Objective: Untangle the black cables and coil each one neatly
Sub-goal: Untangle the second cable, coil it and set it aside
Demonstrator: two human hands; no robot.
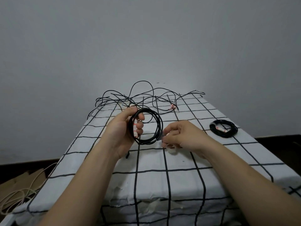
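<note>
Holding item 1, coil (146, 142): black cable wound in several turns, raised upright above the tabletop (162, 185), centre of view. Left hand (123, 128) grips its left side, thumb over the top of the turns and fingers curled through the ring. Red-and-white marks show on the turns inside that grip.

Item 2, strip (161, 138): small and pale, probably tape. Right hand (180, 136) pinches it at the fingertips, touching the coil's lower right edge.

Step, as judged: binding the coil. To do it well, keep the left grip firm so the turns stay stacked. Gather the looser outer turns, which spread on the right, before wrapping. Pull the strip snug around the whole bundle, and tuck in any free end.

Item 3, bound coil (223, 130): lies flat at the right of the tabletop, well apart, with white and red wrapping on it.

Item 4, tangle (140, 97): loose black cable at the far end, loops standing up and some trailing over the far left edge. At least one cable is still to be sorted.

Surface: white cloth with a black grid, draped over the sides.

Room: plain grey wall (146, 38) behind; cardboard (21, 180) and beige cords (19, 194) lie on the floor at lower left.
</note>
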